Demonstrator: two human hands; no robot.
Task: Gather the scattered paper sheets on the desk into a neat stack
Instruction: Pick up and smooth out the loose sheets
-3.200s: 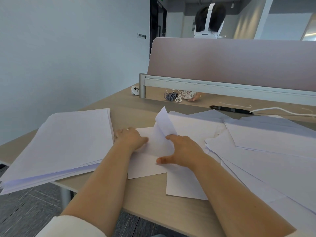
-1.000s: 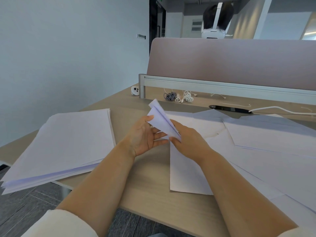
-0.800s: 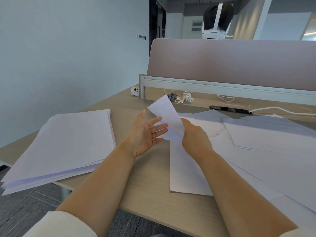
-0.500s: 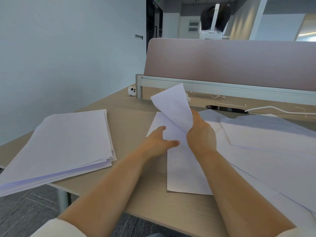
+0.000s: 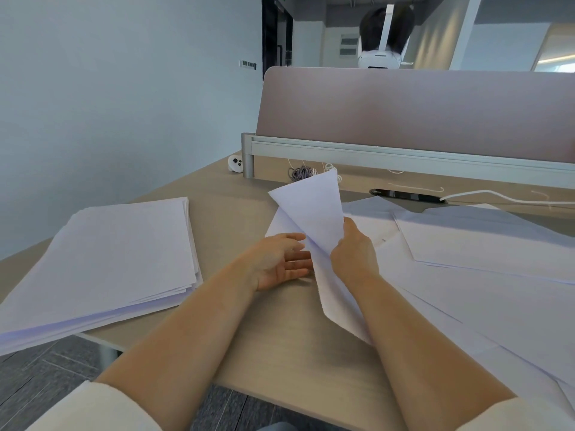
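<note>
Step, as we judged it: lifting one loose sheet off scatter. Our right hand (image 5: 354, 253) pinched curled sheet (image 5: 311, 209), raised above surface (image 5: 236, 209). Our left hand (image 5: 280, 259) was spread, palm up, fingertips at sheet's edge. Next move likely called for carrying sheet left onto stack (image 5: 109, 259), edges squared. Scattered sheets (image 5: 482, 275) lay to right.

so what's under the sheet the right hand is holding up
Another white sheet lies flat on the desk under the raised sheet, beside the left hand. The raised sheet and right hand hide most of it.
</note>
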